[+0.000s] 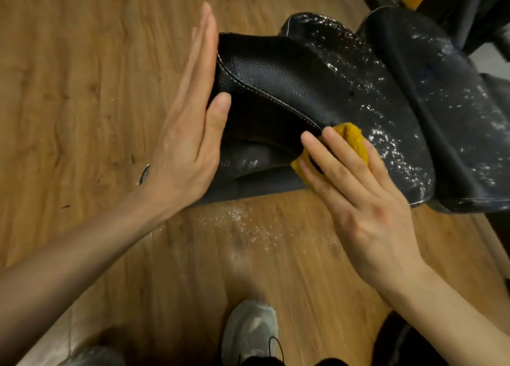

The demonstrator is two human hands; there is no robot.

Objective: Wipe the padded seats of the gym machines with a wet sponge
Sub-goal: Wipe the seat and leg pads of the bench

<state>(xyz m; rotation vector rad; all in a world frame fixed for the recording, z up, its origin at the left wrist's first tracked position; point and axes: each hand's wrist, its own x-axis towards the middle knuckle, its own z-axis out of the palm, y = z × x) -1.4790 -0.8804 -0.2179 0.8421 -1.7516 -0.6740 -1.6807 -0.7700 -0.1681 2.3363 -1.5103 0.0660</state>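
A black padded seat [289, 89] with white stitching fills the upper middle of the head view. White powder speckles its right half and the second black pad [441, 103] beside it. My left hand [190, 122] lies flat against the seat's left end, fingers straight and thumb resting on the leather. My right hand [356, 191] presses a yellow sponge [352, 142] onto the seat's near edge, fingers curled over it. Most of the sponge is hidden under my fingers.
Wooden floor [82, 62] lies all around, with white powder scattered below the seat [242, 222]. My light sneaker [248, 329] stands at the bottom centre. A dark machine frame [455, 9] rises at the top right.
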